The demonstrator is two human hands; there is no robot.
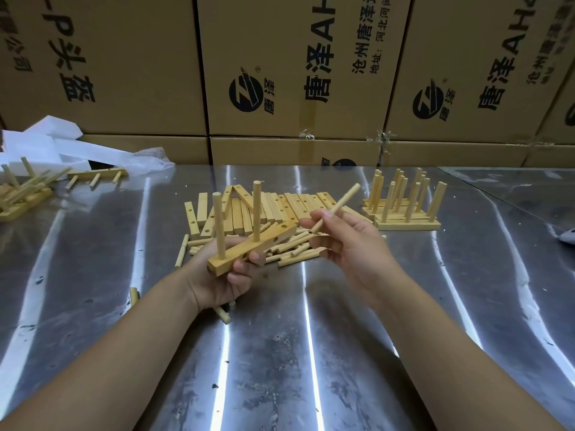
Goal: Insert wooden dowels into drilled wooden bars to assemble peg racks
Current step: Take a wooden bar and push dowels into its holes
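We see the left hand [224,275] curled under and around a wooden bar [237,255], gripping it above the metal table [280,353] with its far end tilted up and to the right. Two dowels [218,225] stand upright in the bar's near and middle holes, and the third hole [284,227] at the raised end is open. The right hand [351,244] sits just right of that end, pinching a third dowel [339,202] between thumb and fingertips. This dowel slants up to the right, with its lower tip near the bar but not touching it. Behind the hands we find a heap of loose dowels [295,247] on the table, and behind that a row of drilled bars [280,206] lying side by side, a few propped at angles. To the right stands a group of finished racks [407,224] with their pegs pointing up. At the far left lie more racks [21,194] in a loose jumble, one rack [98,175] flat on its side, with white foam pieces [46,141] behind them. A stray dowel [224,315] lies under the left wrist. Printed cardboard boxes [295,73] are stacked along the back.
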